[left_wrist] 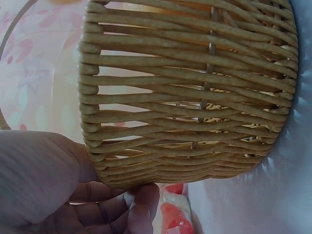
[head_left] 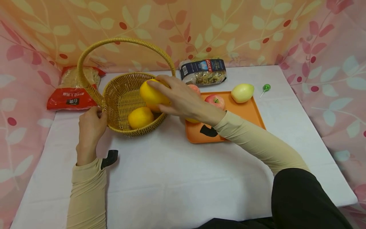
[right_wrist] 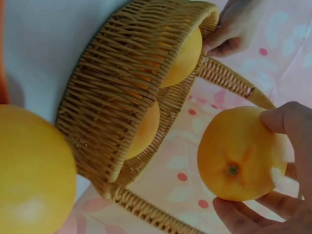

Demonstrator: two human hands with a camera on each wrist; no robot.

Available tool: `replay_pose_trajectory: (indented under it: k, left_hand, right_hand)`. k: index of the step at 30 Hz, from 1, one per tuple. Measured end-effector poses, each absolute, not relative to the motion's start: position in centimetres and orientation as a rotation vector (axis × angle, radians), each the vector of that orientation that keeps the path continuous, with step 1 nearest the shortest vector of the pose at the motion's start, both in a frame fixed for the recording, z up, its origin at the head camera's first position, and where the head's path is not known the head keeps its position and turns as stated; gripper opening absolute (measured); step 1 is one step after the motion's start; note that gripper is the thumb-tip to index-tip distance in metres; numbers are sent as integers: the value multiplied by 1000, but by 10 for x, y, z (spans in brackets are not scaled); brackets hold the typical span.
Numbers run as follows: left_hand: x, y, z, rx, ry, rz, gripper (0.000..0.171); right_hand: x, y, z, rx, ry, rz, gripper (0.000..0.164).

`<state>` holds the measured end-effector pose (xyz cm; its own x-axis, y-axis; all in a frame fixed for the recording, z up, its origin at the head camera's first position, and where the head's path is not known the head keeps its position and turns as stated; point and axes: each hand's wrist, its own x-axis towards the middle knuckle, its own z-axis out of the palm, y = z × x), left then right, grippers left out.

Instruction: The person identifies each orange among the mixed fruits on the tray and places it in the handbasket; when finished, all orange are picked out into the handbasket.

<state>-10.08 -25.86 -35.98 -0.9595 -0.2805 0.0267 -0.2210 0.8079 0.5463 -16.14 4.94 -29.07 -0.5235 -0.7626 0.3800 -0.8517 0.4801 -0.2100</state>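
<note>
presently, a yellow fruit is pinched in the right grip over the basket, whose edge is held by the left grip. if released high, it could be bounced off two fruits inside; by a tug, the basket could be tipped.

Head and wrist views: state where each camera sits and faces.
Head: on the head, facing forward and down at the basket; shows left grip, right grip, sleeves and dark clothing.
Left wrist: on that wrist, facing the basket's side; shows left grip.
Right wrist: on that wrist, facing the held yellow fruit and basket; shows both grips.
Head and right wrist share that fruit.
</note>
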Motion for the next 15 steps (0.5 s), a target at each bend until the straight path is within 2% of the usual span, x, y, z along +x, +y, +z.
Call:
replay_pose_trajectory:
  k: [15]
  left_hand:
    - [-101, -259, -360, 394, -2876, -857, 42]
  right_hand:
    - [-194, -2, -300, 1251, -2561, 452, 54]
